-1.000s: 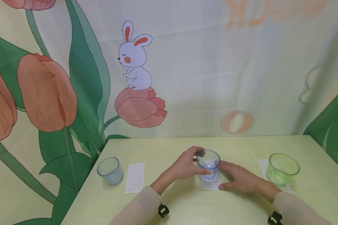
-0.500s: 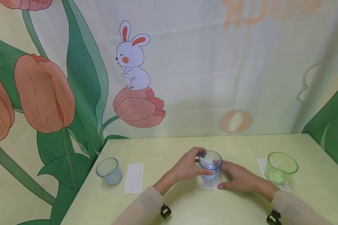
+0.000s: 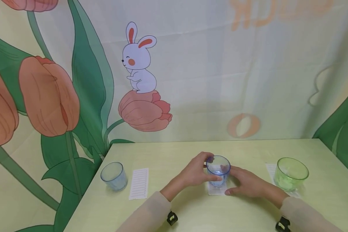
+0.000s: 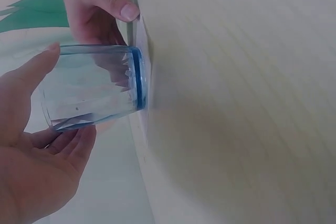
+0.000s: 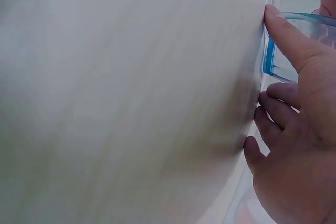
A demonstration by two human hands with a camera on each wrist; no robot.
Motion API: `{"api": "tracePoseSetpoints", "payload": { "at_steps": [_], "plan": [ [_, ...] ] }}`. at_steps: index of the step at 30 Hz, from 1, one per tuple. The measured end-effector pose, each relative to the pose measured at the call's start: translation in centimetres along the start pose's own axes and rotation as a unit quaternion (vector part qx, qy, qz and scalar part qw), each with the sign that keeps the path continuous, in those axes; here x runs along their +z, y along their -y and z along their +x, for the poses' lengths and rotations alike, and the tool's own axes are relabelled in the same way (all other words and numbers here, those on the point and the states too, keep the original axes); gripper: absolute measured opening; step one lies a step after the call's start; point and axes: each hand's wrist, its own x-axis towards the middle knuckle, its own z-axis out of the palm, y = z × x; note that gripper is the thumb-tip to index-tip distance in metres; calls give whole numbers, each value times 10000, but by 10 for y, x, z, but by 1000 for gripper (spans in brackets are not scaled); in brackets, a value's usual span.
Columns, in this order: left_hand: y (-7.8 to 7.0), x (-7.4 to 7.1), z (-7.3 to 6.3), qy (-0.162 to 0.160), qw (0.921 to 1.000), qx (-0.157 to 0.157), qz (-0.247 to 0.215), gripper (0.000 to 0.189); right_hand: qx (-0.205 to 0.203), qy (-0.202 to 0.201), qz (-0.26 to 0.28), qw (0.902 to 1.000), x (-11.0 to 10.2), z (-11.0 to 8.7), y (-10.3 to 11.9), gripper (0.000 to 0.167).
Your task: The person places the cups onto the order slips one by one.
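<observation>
My left hand (image 3: 195,170) grips a clear glass (image 3: 217,174) with a blue rim, thumb in front and fingers behind. The glass stands upright over a small slip of paper (image 3: 217,190), which shows in front of its base. In the left wrist view the base of the glass (image 4: 139,80) is right at the paper. Just right of the glass, my right hand (image 3: 247,183) rests low with its fingertips on the table. Its thumb lies at the paper's near right corner, and its fingers reach beside and behind the glass.
At the left stands a pale blue glass (image 3: 114,177), with a lined paper slip (image 3: 139,183) beside it. A green glass (image 3: 291,175) stands at the right, partly over another slip (image 3: 271,170). Behind the table (image 3: 191,209) hangs a printed cloth (image 3: 197,80).
The left hand has slid the blue-rimmed glass slightly to the right over the paper. The right hand and the other glasses keep their places.
</observation>
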Motion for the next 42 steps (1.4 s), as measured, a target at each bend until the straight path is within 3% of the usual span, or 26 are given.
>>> {"api": "tracePoseSetpoints", "payload": {
  "at_steps": [20,25,42],
  "plan": [
    [-3,-1,2,41,9996,102,271,87,-12,-60,37,10000,-1,-1,-4,93],
    [-3,-3,1,-1,9991,-11,434,88,-60,-74,109,9999,-1,1,-1,91],
    [-6,-5,-4,76,9986,-370,375,97,166,-248,142,9995,5,3,-4,90]
  ]
}}
